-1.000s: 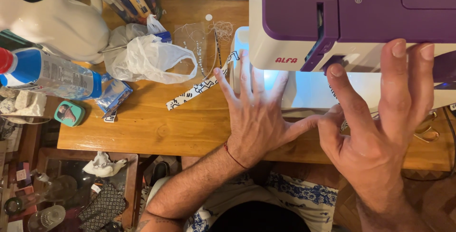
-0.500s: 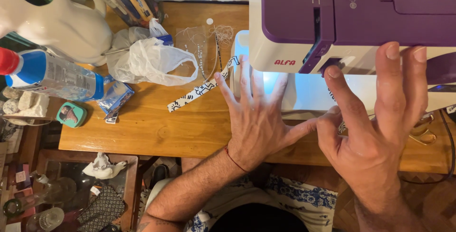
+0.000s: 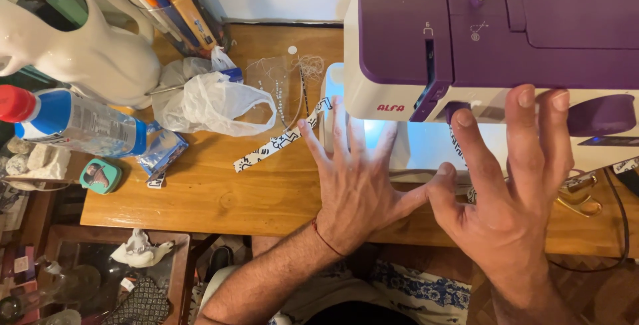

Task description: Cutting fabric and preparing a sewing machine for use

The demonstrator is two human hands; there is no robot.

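Note:
My left hand (image 3: 356,182) lies flat with fingers spread on the lit bed of a purple and white sewing machine (image 3: 479,38), pressing down a narrow white strip of fabric with black drawings (image 3: 276,144) that trails left over the wooden table (image 3: 200,195). My right hand (image 3: 509,185) hovers open on the right, fingers spread and pointing up toward the machine's needle area; its thumb tip meets my left thumb. It holds nothing. The needle itself is hidden behind my fingers.
A white plastic bag (image 3: 213,102) lies left of the machine, with a clear plastic sheet (image 3: 283,82) beside it. Further left are a water bottle with blue label (image 3: 73,122), a white ceramic jug (image 3: 80,52), a cup of pens (image 3: 166,2) and a small teal tin (image 3: 101,175). Gold scissors (image 3: 579,195) lie at right.
Both hands have stayed almost in place; the view shifted slightly, and my right hand's fingers sit a little lower against the machine's front.

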